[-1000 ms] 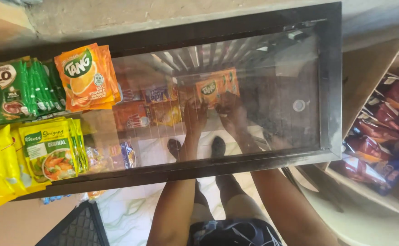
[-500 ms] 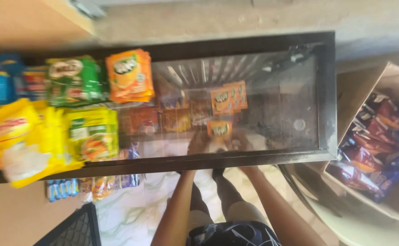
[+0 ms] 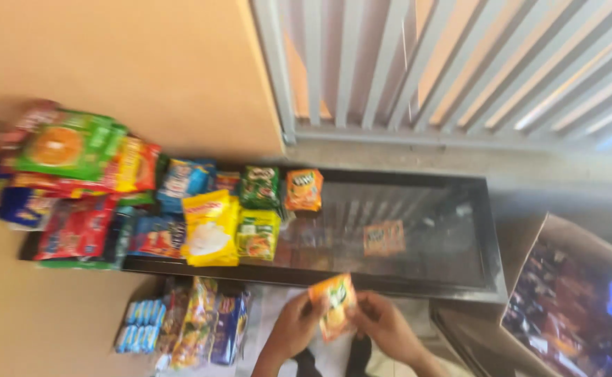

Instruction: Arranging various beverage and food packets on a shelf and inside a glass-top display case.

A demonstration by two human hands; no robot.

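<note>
In the head view, an orange sachet [image 3: 334, 301] is gripped between the left hand [image 3: 297, 327] and the right hand [image 3: 383, 322], just below the glass surface [image 3: 453, 241]. Many packets [image 3: 212, 227] are already laid at its left end; its right part is judged unfilled.

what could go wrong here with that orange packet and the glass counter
1. Both the left hand and the right hand hold the orange packet in mid-air off the front edge of the glass counter; a loose grip could drop it to the floor.
2. The packets piled on the counter's left end look crowded and overlapping, so adding another there might push some off.
3. The picture is blurred, so a placement may be misjudged.
</note>
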